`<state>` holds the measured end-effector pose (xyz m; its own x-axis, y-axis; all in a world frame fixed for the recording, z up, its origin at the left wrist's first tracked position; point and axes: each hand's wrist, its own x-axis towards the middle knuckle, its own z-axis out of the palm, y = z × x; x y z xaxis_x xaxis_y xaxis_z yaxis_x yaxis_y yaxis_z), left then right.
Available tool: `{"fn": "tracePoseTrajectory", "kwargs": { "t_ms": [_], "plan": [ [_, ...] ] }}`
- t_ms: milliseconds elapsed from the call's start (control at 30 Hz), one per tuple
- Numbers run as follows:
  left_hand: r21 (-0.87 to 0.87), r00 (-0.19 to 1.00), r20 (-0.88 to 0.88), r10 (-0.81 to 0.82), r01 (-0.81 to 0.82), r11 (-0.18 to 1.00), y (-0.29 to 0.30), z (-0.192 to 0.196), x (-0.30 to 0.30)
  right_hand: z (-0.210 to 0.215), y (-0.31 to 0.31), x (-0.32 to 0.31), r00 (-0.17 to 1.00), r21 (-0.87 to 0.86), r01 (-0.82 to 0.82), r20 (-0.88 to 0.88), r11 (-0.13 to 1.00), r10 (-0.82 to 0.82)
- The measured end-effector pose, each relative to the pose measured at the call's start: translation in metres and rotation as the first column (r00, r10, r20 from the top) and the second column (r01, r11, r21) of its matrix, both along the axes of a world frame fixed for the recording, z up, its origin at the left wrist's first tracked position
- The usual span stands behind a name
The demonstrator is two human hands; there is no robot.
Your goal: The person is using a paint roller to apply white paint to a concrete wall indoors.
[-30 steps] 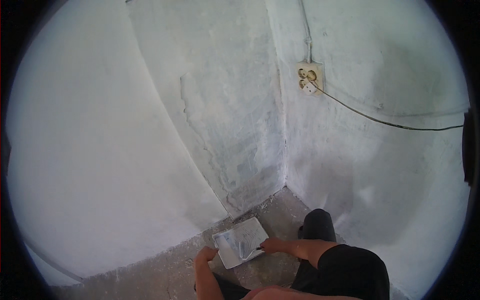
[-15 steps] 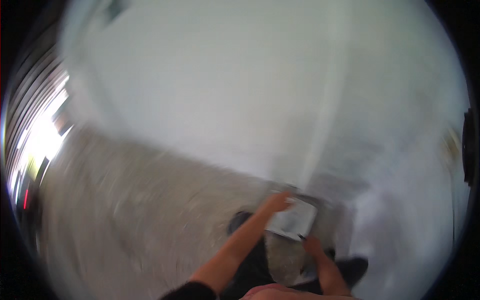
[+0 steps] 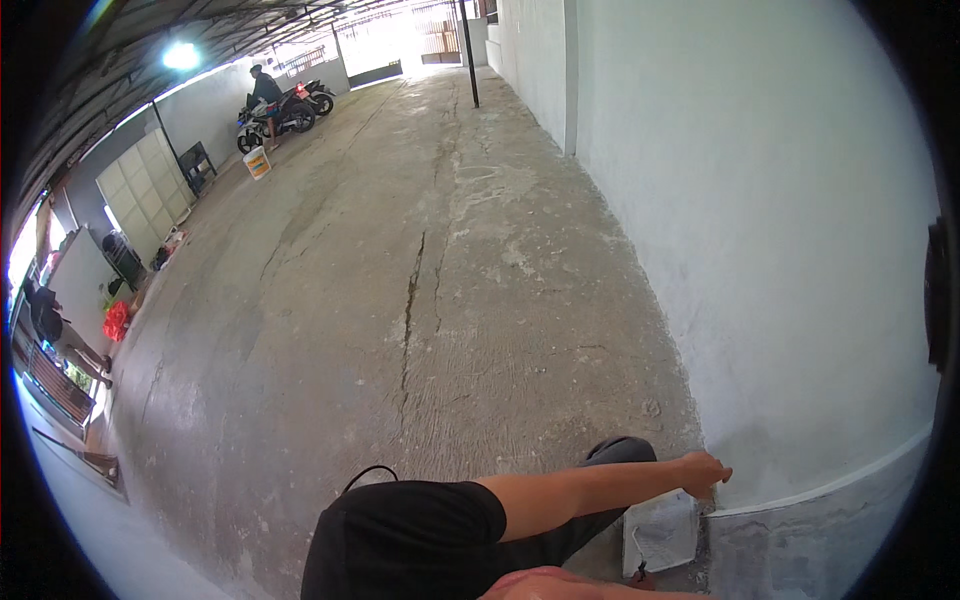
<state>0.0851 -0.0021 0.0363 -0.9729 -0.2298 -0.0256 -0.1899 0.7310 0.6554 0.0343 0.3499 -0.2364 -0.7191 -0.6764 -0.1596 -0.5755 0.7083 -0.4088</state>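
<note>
Two hands: left hand (image 3: 705, 475) at the far right corner of the tray (image 3: 672, 528); right hand (image 3: 643, 581) at its near edge.
Tray: on the floor (image 3: 520, 330), face up, close beside the wall (image 3: 790, 250).
Tray from left hand: below and leftward in view; contact with the rim cannot be confirmed.
Tray from right hand: directly ahead.
Long axis: seems to run near to far; lens bend leaves this uncertain.
Nearer hand: right, in my judgement.
Left hand state: fingers bent, nothing seen in them; grip on the rim cannot be told.
Right hand state: closed round a dark handle (image 3: 641, 570), partly hidden at the lower edge of view.
</note>
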Motion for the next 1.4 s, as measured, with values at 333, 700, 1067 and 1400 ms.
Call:
{"fn": "tracePoseTrajectory", "kwargs": {
  "t_ms": [333, 700, 1067, 1400],
  "plan": [
    [-0.073, 0.997, 0.057, 0.054, -0.050, 0.996, -0.011, -0.012, 0.001, -0.022, 0.017, -0.019, 1.000, -0.010, -0.026, 0.000, 1.000, 0.026],
    [-0.137, 0.998, 0.062, 0.027, -0.019, 0.990, -0.007, -0.031, -0.016, -0.017, 0.013, -0.018, 0.999, -0.036, 0.004, 0.032, 0.999, -0.002],
    [-0.154, 0.994, 0.096, 0.059, -0.043, 0.987, -0.019, -0.035, -0.009, 0.003, -0.001, -0.018, 0.998, 0.017, 0.013, 0.058, 1.000, -0.014],
    [-0.148, 0.991, 0.100, 0.093, -0.078, 0.986, -0.025, -0.066, -0.023, 0.008, -0.015, -0.016, 0.997, 0.067, -0.048, 0.060, 0.997, 0.044]
  ]
}}
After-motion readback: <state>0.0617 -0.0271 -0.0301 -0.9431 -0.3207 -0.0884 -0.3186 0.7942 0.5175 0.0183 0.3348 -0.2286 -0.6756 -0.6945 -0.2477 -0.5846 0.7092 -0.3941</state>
